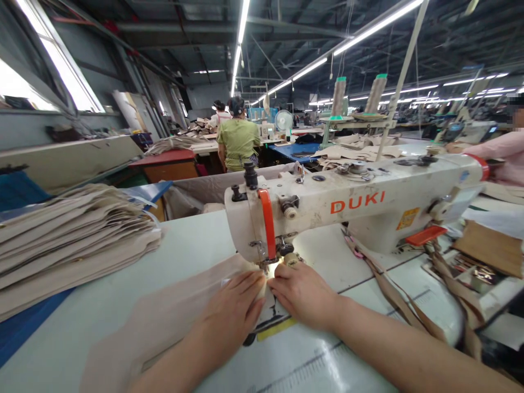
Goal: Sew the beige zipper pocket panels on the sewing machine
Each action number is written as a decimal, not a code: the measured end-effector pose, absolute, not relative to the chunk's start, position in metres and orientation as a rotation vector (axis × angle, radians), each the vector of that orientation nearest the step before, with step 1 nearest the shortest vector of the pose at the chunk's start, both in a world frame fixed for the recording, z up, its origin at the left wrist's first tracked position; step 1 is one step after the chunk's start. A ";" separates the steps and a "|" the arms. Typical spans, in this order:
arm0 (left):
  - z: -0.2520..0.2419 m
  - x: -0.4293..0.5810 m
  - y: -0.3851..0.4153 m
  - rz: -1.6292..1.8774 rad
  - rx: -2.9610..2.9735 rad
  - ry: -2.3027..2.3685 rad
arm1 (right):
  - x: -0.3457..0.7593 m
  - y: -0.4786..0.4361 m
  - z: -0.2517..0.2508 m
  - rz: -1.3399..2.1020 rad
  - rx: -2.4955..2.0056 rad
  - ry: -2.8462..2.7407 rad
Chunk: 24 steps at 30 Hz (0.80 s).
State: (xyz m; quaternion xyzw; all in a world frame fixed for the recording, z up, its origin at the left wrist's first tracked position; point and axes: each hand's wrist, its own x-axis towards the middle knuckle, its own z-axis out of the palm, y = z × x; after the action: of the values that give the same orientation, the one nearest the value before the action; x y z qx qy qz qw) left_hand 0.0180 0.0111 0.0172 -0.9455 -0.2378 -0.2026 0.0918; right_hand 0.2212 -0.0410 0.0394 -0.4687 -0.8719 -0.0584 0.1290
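A beige fabric piece (176,289) lies on the sewing machine's pale table, its edge under the needle area of the white sewing machine (303,210). My left hand (235,300) lies on the fabric just left of the presser foot, fingers stretched out and pressing down. My right hand (301,292) is closed, thumb and fingers pinched at the fabric's edge just in front of the needle. Both hands' fingertips nearly meet there. The presser foot (266,267) is partly hidden behind my fingers, under a small lit lamp.
A stack of beige fabric pieces (77,234) stands at the left. On the right lie pink-handled snips (354,245), beige straps (393,289) and a tray (475,273) of small metal parts. Thread cones (374,95) stand behind. A person in green (238,139) works ahead, another at right.
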 end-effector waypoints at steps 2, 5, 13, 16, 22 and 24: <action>0.019 0.020 0.015 -0.585 -2.801 -0.710 | 0.221 -0.041 0.039 -0.183 -1.358 -2.533; 0.021 0.022 0.020 -0.594 -2.816 -0.703 | 0.222 -0.040 0.038 -0.184 -1.360 -2.511; 0.017 -0.010 -0.008 -0.573 -2.852 -0.855 | 0.221 -0.047 0.037 -0.154 -1.236 -2.483; 0.022 -0.028 -0.036 -0.493 -2.890 -0.879 | 0.222 -0.049 0.034 -0.123 -1.127 -2.429; 0.044 -0.060 -0.069 -0.746 -2.536 -1.066 | 0.224 -0.051 0.029 -0.072 -1.025 -2.411; 0.041 -0.082 -0.080 -0.722 -2.481 -1.146 | 0.225 -0.053 0.029 -0.050 -1.017 -2.400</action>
State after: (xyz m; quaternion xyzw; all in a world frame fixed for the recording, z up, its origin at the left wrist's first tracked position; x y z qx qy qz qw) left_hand -0.0821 -0.0801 0.0409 -0.8669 -0.4003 -0.2522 0.1568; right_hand 0.2246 -0.0531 0.0290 -0.3763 -0.8878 -0.0185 0.2643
